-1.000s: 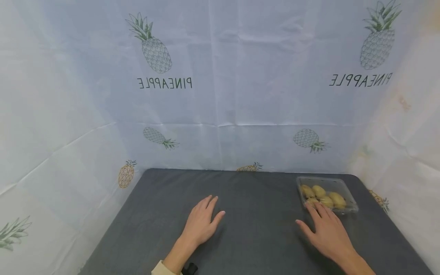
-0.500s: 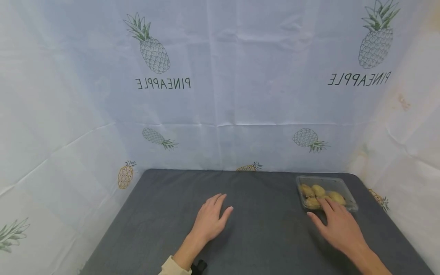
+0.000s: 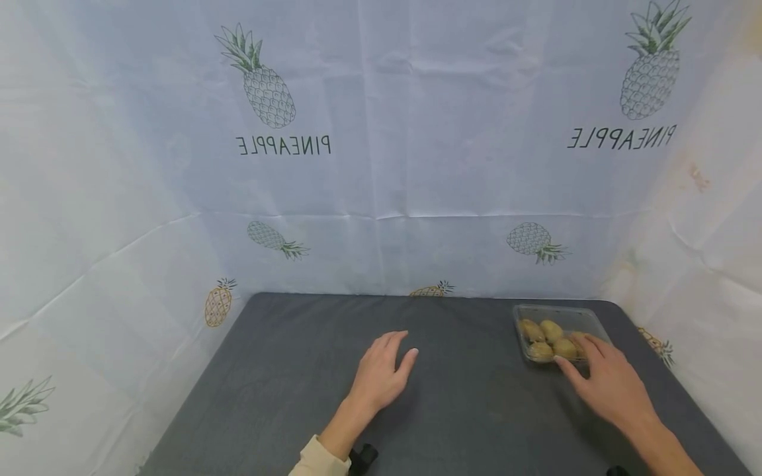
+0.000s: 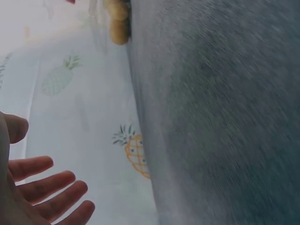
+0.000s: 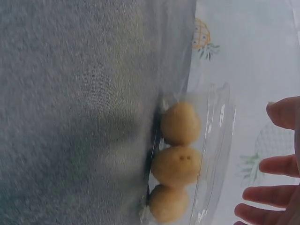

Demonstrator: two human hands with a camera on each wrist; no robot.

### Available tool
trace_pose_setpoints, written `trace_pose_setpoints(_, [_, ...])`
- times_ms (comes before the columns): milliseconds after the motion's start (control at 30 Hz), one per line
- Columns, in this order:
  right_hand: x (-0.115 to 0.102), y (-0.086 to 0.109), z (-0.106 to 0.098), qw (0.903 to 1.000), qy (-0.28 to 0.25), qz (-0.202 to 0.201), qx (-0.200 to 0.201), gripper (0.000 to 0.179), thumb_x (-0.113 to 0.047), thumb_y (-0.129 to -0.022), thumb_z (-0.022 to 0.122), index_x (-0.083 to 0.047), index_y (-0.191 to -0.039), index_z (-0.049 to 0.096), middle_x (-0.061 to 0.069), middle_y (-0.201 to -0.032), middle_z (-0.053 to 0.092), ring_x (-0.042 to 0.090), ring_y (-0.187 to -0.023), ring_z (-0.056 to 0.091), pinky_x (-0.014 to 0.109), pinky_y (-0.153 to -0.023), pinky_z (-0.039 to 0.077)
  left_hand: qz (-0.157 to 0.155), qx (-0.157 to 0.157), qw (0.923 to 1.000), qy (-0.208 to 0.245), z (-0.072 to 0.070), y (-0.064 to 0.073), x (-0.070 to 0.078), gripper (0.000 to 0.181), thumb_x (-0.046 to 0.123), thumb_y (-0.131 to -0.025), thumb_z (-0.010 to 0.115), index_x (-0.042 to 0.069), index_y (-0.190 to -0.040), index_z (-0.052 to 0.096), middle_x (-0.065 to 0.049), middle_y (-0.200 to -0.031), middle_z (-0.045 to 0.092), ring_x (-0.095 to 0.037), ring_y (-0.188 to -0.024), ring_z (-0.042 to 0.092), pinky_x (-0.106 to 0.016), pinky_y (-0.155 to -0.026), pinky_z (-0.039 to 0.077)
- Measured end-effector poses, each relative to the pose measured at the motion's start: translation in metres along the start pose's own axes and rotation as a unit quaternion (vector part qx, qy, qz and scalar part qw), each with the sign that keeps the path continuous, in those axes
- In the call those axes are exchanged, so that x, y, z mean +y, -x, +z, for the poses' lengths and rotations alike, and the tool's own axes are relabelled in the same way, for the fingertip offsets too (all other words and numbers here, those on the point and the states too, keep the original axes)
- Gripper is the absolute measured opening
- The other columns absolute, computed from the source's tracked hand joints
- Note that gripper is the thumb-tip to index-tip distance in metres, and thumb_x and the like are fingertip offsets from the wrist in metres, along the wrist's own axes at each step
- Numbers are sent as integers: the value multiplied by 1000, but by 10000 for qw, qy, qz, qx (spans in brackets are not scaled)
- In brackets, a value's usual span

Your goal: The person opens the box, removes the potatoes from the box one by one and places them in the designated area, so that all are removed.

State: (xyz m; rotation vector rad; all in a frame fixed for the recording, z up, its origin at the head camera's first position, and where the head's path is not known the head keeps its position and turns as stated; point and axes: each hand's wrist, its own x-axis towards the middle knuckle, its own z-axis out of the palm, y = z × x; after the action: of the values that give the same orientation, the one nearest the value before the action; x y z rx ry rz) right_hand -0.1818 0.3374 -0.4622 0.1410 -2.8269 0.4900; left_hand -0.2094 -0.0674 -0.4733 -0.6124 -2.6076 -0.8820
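A clear plastic box (image 3: 586, 320) stands at the table's far right. Several yellow-brown potatoes (image 3: 551, 330) lie in it; the right wrist view shows the nearest potatoes (image 5: 176, 165) through the box wall. My right hand (image 3: 613, 387) hovers over the near right part of the box and hides some of it. Its fingers are relaxed and spread, with nothing in them; the right wrist view shows them apart from the box. Around the middle of the table, my left hand (image 3: 381, 377) is held over the dark surface, fingers loosely extended and holding nothing.
The dark grey table (image 3: 286, 377) has white pineapple-print cloth (image 3: 381, 172) behind it and at both sides. The box is close to the back right corner. A black strap piece (image 3: 363, 456) sits at my left wrist.
Both hands have shifted to the right. The right hand has passed from the box's front left part to its right part, uncovering potatoes there. The box has stayed put.
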Motion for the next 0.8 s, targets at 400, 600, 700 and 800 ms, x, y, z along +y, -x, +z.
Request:
trace_pose_setpoints(400, [28, -10, -7, 9997, -74, 187, -151, 73, -47, -103, 57, 15, -141, 45, 44, -137, 40, 65, -118, 39, 76, -86, 36, -58, -35, 9995, 299, 15, -20, 19, 49, 44, -109, 45, 11, -144, 55, -8, -141, 58, -28, -131, 54, -51, -103, 48])
trace_pose_setpoints(600, [47, -13, -2, 9997, -148, 184, -41, 71, -45, -103, 57, 16, -139, 45, 47, -134, 38, 66, -116, 38, 77, -84, 36, -42, -89, 9989, 457, 25, -33, 31, 49, 43, -109, 44, 12, -145, 55, -8, -142, 57, -28, -132, 54, -50, -103, 48])
trace_pose_setpoints(700, [55, -14, 0, 9996, -199, 176, 27, 71, -44, -103, 58, 16, -137, 46, 47, -133, 39, 66, -115, 39, 77, -84, 36, -71, -167, 9981, 586, 31, -39, 34, 49, 43, -109, 43, 12, -146, 55, -7, -143, 57, -27, -132, 54, -50, -103, 48])
trace_pose_setpoints(800, [61, -14, 1, 9992, -272, 271, -58, 74, -46, -103, 58, 17, -139, 43, 48, -133, 38, 66, -116, 38, 77, -84, 35, -105, -231, 9977, 633, 38, -43, 36, 50, 44, -109, 42, 13, -146, 54, -7, -143, 57, -27, -133, 53, -50, -103, 49])
